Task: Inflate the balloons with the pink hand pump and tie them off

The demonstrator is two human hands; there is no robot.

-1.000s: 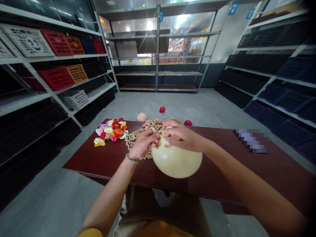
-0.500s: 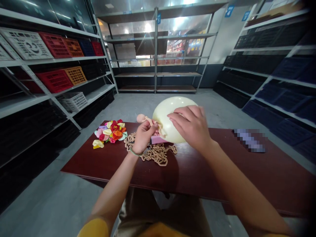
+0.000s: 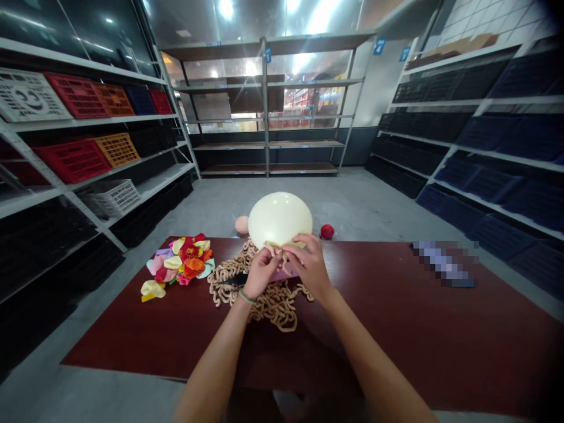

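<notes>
A pale yellow inflated balloon [image 3: 281,217] stands in front of me, its neck end toward my hands. My left hand [image 3: 259,273] is closed in a pinch on a tan cord at the balloon's neck. Close beside it, my right hand [image 3: 314,264] pinches the balloon's neck end; which strands lie between the fingertips is partly hidden. Below both hands a thick tan cord [image 3: 279,311] lies heaped in loops on the table. A pinkish object [image 3: 288,272] and a black one [image 3: 234,280] lie among the loops, partly covered.
Colourful uninflated balloons [image 3: 185,261] are piled at the left of the dark red table [image 3: 388,335]. A small peach balloon [image 3: 242,224] and a red one [image 3: 326,231] show beyond the large balloon. A blurred purple item [image 3: 443,264] lies right. Shelves with crates [image 3: 73,158] line the sides.
My right hand has come down from the balloon's side to its neck, beside my left hand. The balloon now sits upright between them. A red balloon has come into view behind, and my view has shifted.
</notes>
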